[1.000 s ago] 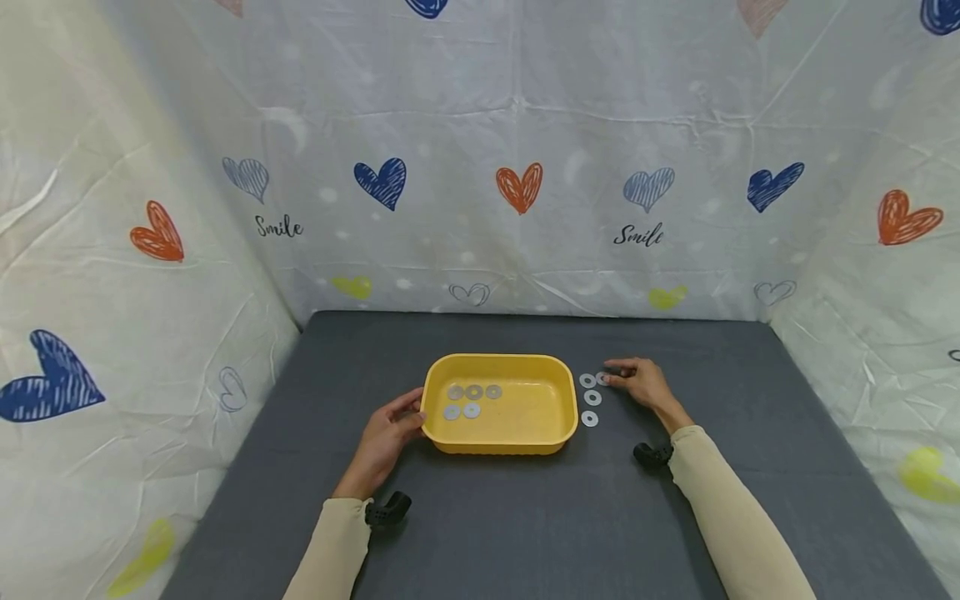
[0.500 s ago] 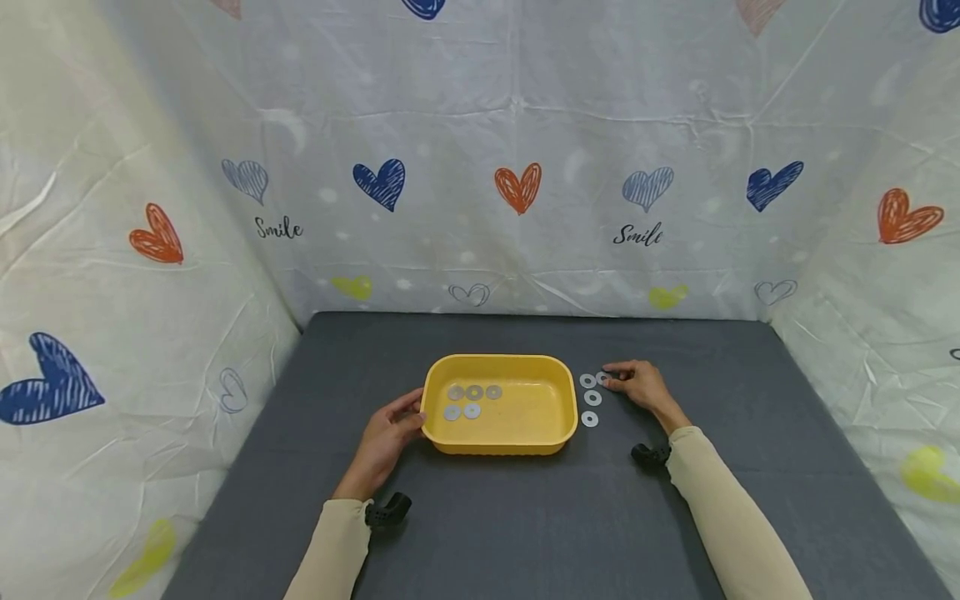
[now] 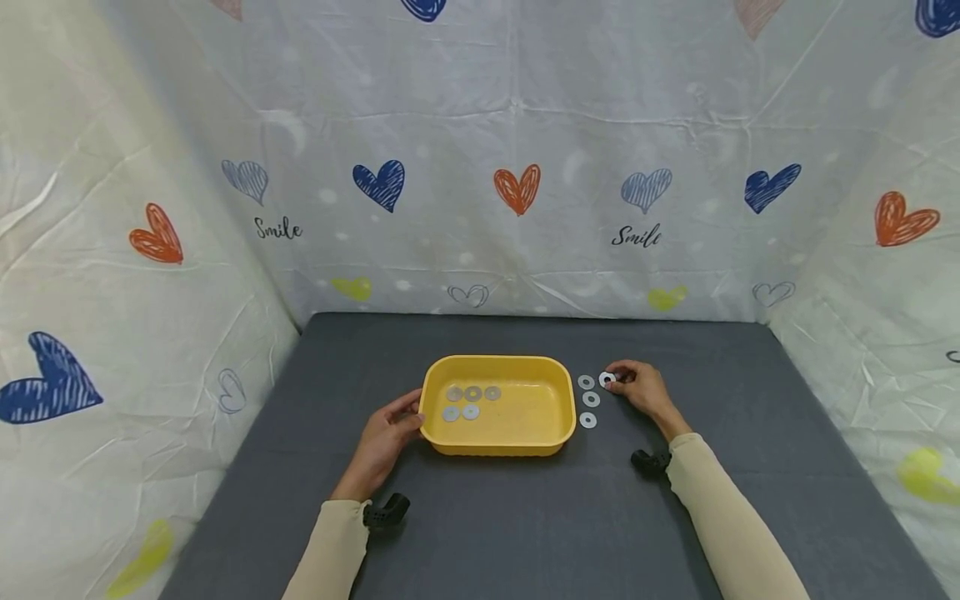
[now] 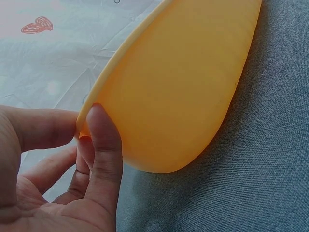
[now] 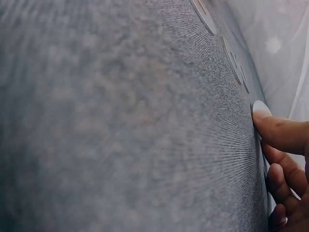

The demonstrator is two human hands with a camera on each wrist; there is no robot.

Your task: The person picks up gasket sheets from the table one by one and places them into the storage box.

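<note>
A shallow yellow plastic tray sits on the table, with several flat metal washers lying in two rows in its left part. My left hand pinches the tray's left rim; in the left wrist view the thumb presses the outer wall and the fingers reach over the edge. To the right of the tray, my right hand pinches a washer between thumb and fingers, its edge seeming tilted up. Three more washers lie flat between the tray and this hand.
Dark grey cloth covers the table. A white curtain printed with hearts and "Smile" hangs behind and along both sides. Each wrist wears a black camera band.
The washer at my right fingertips has shifted slightly right, away from its neighbours, and shows more fully and brightly. The left hand and tray stay in place.
</note>
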